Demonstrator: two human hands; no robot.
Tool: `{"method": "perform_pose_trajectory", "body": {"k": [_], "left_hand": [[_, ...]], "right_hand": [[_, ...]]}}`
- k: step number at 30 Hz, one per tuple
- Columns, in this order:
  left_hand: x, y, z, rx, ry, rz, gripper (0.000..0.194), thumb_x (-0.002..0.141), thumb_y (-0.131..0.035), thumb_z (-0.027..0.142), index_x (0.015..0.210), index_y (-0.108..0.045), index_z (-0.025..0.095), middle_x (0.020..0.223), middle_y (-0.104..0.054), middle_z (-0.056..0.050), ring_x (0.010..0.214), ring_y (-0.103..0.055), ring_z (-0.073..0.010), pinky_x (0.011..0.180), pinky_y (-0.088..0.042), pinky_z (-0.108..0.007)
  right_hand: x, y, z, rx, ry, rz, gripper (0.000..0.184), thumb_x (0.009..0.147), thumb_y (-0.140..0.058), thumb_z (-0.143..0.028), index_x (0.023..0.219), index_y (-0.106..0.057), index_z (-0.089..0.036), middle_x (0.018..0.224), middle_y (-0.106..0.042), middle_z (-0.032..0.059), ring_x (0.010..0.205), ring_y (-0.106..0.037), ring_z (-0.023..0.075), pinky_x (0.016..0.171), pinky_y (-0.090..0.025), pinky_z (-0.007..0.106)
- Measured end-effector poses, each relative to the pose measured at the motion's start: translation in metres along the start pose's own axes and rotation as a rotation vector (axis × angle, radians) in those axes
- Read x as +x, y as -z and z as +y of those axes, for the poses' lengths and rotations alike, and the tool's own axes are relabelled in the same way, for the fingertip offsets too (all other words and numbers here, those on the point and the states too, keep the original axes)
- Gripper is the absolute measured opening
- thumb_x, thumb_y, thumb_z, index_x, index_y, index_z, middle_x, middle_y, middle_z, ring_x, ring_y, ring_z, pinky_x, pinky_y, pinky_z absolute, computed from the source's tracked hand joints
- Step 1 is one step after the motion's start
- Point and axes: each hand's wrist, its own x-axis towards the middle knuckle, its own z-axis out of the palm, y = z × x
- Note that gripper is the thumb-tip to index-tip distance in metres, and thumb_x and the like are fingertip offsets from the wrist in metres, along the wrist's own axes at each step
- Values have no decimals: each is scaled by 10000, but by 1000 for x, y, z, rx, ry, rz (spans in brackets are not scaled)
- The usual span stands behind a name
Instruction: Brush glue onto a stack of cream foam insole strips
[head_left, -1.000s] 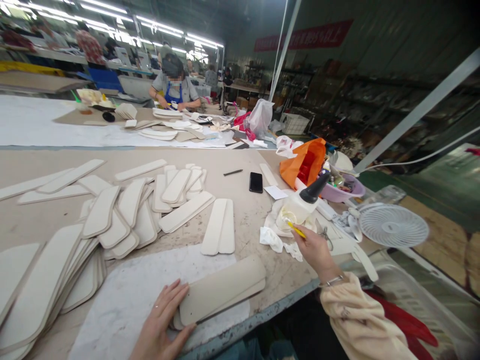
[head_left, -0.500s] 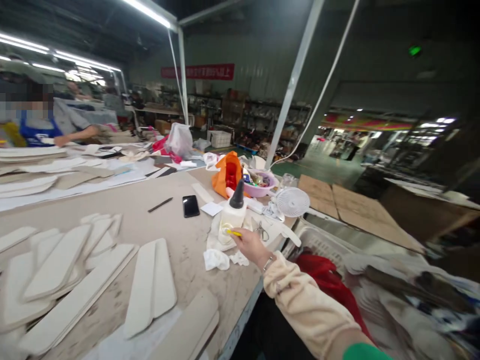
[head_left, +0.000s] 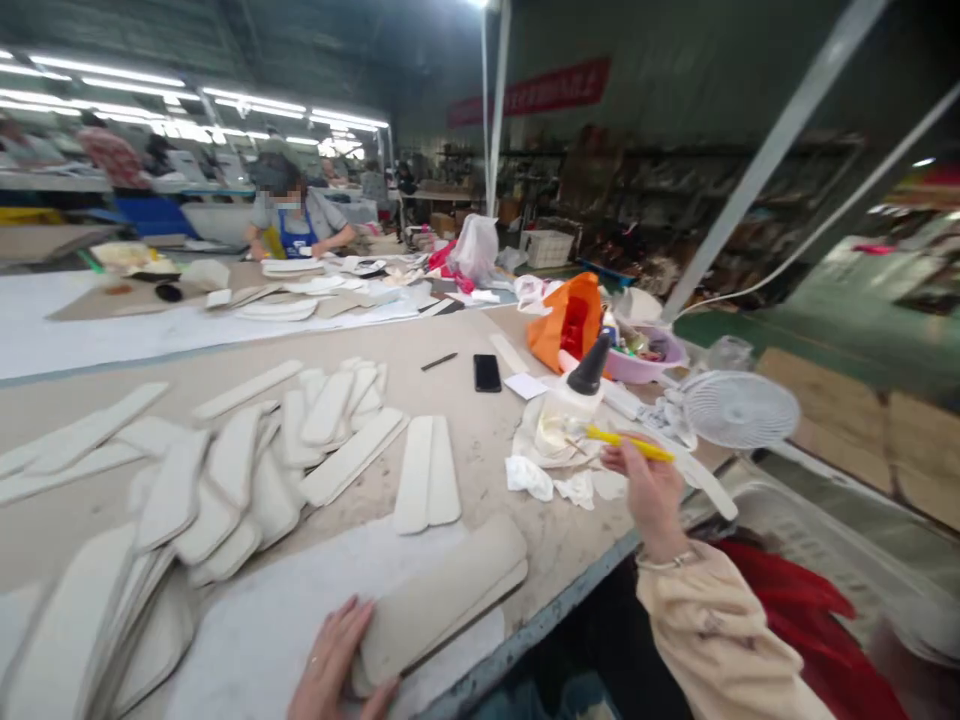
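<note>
Right hand (head_left: 652,490) pinched one yellow stick (head_left: 637,443), its forearm (head_left: 712,615) outstretched; left hand (head_left: 336,660) lay thumb apart from fingers, touching the end of at least two stacked panels (head_left: 450,590), left of the pinch. One fan (head_left: 739,408) lay beyond it to the right, one bottle (head_left: 576,400) ahead-left near the stick's tip, one phone (head_left: 487,373) farther left.

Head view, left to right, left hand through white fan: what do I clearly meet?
Left hand, flat black rectangular phone, open orange bag, right hand gripping a slim yellow tool, round white plastic fan.
</note>
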Motion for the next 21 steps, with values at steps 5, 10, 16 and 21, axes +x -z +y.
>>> {"method": "perform_pose_trajectory", "body": {"k": [5, 10, 16, 21], "left_hand": [[7, 9, 22, -66, 110, -41, 732, 787, -644, 349, 1411, -288, 204, 1360, -504, -166, 1283, -462, -322, 1061, -402, -557], [4, 10, 24, -188, 161, -39, 803, 778, -651, 352, 1434, -209, 208, 1340, -510, -155, 1293, -438, -319, 1093, -327, -597], [5, 11, 25, -244, 168, -32, 822, 771, -667, 350, 1435, -199, 226, 1342, -502, -146, 1298, -425, -313, 1107, -294, -606], [5, 11, 24, -269, 168, -34, 840, 764, -678, 339, 1438, -189, 223, 1332, -514, -137, 1288, -435, -301, 1111, -290, -595]], "right_hand": [[-38, -3, 1, 518, -309, 58, 157, 687, -680, -259, 771, -558, -206, 583, -534, -83, 454, -527, 42, 405, -439, 115], [-119, -32, -7, 478, -580, -205, 205, 703, -708, -300, 846, -610, -191, 569, -567, -51, 458, -529, 70, 386, -417, 140], [-194, -70, -23, 261, -607, -599, 271, 816, -648, -405, 946, -639, -167, 622, -641, 3, 505, -585, 104, 489, -492, 205], [-210, -90, -29, 143, -546, -752, 304, 848, -605, -443, 960, -630, -161, 634, -638, -1, 527, -599, 106, 529, -503, 215]]}}
